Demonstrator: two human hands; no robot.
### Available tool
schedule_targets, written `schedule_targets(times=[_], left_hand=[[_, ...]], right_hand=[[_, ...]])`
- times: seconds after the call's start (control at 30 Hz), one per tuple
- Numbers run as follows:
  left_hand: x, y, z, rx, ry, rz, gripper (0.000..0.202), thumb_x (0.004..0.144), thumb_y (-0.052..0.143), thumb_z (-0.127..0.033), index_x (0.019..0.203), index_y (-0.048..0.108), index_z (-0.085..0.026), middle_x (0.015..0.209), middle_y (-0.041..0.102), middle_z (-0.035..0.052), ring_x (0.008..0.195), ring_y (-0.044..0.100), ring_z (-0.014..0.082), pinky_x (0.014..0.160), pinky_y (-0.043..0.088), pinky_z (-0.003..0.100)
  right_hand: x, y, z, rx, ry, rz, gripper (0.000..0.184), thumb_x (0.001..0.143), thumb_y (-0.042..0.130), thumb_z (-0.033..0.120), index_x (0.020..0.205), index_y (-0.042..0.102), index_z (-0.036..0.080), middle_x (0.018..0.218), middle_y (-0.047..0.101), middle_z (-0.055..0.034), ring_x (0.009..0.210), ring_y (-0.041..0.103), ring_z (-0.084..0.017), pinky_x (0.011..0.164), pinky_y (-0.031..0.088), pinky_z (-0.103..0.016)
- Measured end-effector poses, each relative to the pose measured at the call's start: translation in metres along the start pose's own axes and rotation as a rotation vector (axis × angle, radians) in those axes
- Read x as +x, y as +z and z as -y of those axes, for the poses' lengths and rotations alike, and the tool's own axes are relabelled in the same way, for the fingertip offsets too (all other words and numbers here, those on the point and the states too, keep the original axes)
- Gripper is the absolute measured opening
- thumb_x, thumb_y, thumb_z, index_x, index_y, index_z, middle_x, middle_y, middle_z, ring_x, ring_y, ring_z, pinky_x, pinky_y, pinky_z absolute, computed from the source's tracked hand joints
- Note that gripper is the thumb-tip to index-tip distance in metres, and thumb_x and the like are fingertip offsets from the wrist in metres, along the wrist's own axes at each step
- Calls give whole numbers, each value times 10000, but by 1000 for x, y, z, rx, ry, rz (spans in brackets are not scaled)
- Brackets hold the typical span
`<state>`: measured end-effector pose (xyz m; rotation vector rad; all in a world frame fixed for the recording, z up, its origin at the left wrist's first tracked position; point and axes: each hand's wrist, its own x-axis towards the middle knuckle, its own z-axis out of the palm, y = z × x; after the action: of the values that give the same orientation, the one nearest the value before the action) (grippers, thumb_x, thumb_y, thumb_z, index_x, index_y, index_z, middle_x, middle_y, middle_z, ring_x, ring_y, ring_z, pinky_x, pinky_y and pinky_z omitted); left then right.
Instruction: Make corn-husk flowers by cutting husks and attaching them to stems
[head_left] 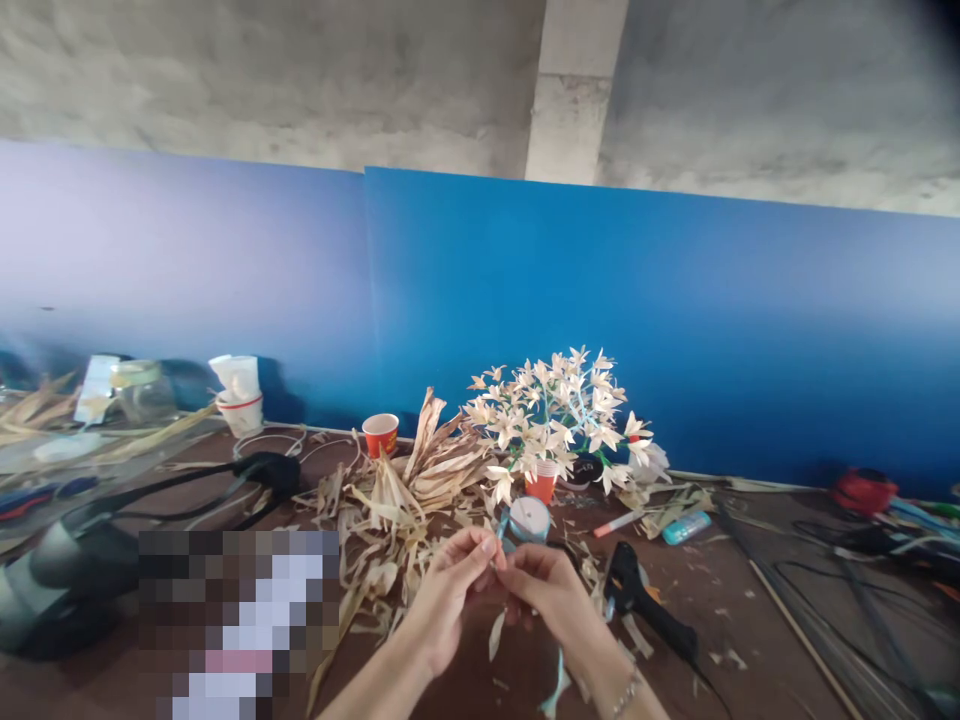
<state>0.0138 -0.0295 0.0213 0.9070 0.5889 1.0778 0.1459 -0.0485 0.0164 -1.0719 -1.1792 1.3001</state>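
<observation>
My left hand [448,588] and my right hand [551,590] meet low in the middle of the head view, fingertips pinched together on a small thin piece, seemingly a stem wrapped with pale blue tape [501,530]. A husk petal [496,634] hangs below them. A tape roll [529,519] stands just beyond my fingers. Behind it lies a heap of dried corn husks [409,490]. A bouquet of handmade husk flowers [559,412] stands in a red cup [541,485].
A black glue gun [637,595] lies right of my hands on the brown table [757,640]. A red cup [381,433], white cups [240,395], a jar [141,390], a marker [616,523], cables and a black bag [67,570] lie around. Blue boards back the table.
</observation>
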Motion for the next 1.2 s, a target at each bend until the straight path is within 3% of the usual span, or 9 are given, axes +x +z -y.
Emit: schedule_targets(times=[0.13,0.27,0.37,0.6,0.73,0.87,0.93,1.07,1.2], left_hand=[[6,-6,-3,21,-84,-73,221,649,703,-317,773,666,-138,585,554,-11,455,423,38,433,337,137],[6,-6,-3,-54,-117,-20,454,638,722,-245,1075,612,-192,646,616,1,626,558,87,650,440,198],[4,-6,-2,-69,-144,35,502,652,713,-236,1134,574,-220,662,628,-2,613,564,86,650,438,206],[2,-3,-6,92,-131,113,389,655,697,-278,1030,637,-194,766,655,34,685,572,120,654,425,219],[5,-1,-1,405,68,99,189,708,623,-315,766,673,-143,671,630,26,652,550,147,623,409,240],[7,-2,6,650,252,-5,212,736,577,-304,605,611,-141,580,571,2,595,501,133,577,366,226],[6,-3,6,558,178,19,243,745,567,-339,610,593,-139,573,557,0,585,494,130,578,364,228],[3,-3,4,283,-37,99,281,722,604,-392,617,582,-132,553,552,-2,587,492,116,624,363,228],[1,-4,3,196,-118,117,277,681,661,-368,575,570,-129,518,551,-6,565,477,100,621,348,218]], right_hand=[[0,-8,9,-39,-156,-197,293,665,667,435,758,648,158,491,529,32,421,415,-63,407,307,-173],[-1,-4,6,-88,-205,-116,232,699,646,392,736,691,168,602,580,-4,527,479,-94,498,387,-201],[-2,1,2,-21,-185,-54,218,717,642,357,628,671,161,649,590,-9,613,520,-106,600,426,-214],[-1,-3,2,120,-93,-31,237,691,665,366,639,613,141,597,587,-5,560,524,-106,583,436,-226],[1,-6,3,-79,-209,-200,252,686,657,383,637,616,139,548,544,12,518,469,-94,511,391,-199],[1,-7,2,-165,-284,-310,243,686,658,373,623,615,142,563,556,3,538,485,-107,511,392,-203],[1,-7,0,-70,-233,-304,224,678,671,363,645,618,148,572,563,8,532,494,-103,514,398,-204],[1,-8,-2,185,-68,-91,217,663,697,325,795,653,159,658,601,-8,537,544,-112,534,434,-234],[0,-5,0,278,-131,18,191,681,684,297,599,608,143,628,568,3,501,543,-107,513,433,-239]])
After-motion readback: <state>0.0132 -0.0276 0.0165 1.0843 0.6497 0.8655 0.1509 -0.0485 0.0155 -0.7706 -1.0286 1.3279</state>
